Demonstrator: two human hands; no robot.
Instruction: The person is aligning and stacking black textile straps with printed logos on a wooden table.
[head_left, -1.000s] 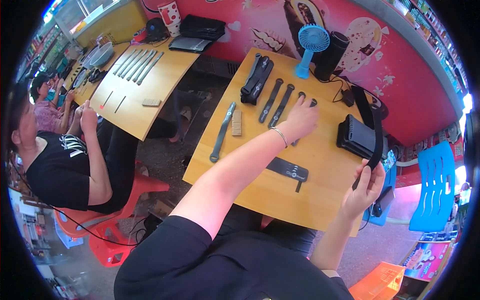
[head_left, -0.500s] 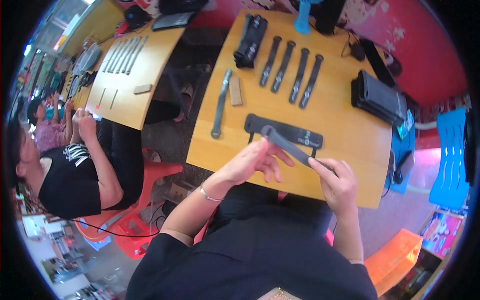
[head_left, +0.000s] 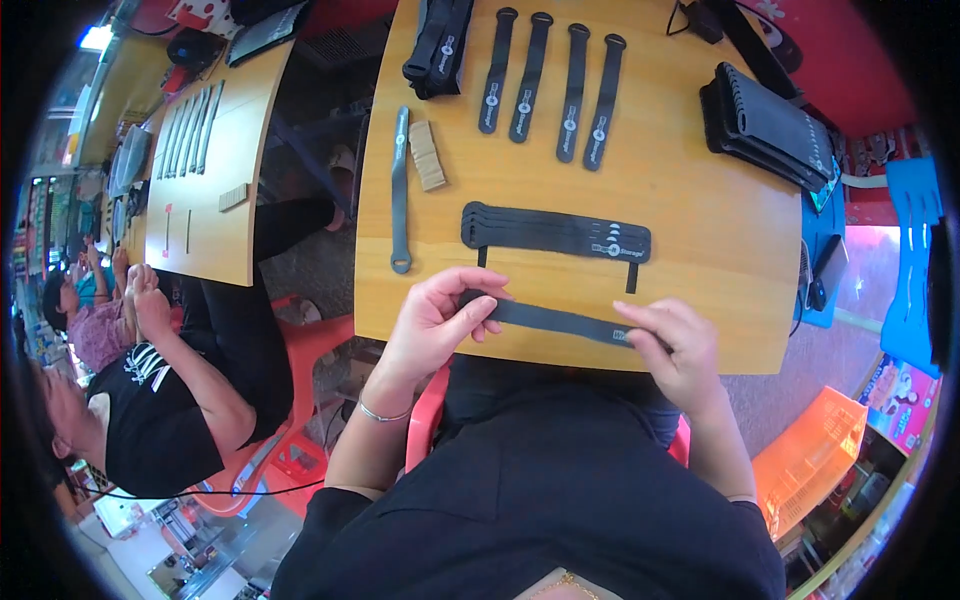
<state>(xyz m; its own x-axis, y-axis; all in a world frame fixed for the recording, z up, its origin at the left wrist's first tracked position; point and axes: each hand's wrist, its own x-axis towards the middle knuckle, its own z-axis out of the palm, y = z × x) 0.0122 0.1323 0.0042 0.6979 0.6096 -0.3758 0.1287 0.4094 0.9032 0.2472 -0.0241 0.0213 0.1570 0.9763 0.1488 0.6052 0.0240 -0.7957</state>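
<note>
A dark grey strap point(head_left: 555, 320) is stretched level between my hands at the table's near edge. My left hand point(head_left: 438, 322) pinches its left end between thumb and fingers. Its other end, with white print, is gripped by my right hand point(head_left: 678, 350). Just beyond lies a neat stack of black straps point(head_left: 545, 232), their looped ends to the left. Two narrow black strips point(head_left: 632, 277) stick out from under the stack. Farther left, a single grey strap point(head_left: 400, 200) lies lengthwise beside a small brown cardboard piece point(head_left: 427, 157).
Several straps point(head_left: 530, 80) lie in a row at the back of the wooden table point(head_left: 700, 225). A dark bundle point(head_left: 437, 50) sits back left, a thick black stack point(head_left: 770, 125) at right. Another person point(head_left: 170, 400) sits at the left table. An orange crate point(head_left: 810, 455) stands lower right.
The strap has gone from slanting to nearly level, drawn out between my hands. My left hand has closed on its looped end. The view has shifted, bringing the table's things higher up.
</note>
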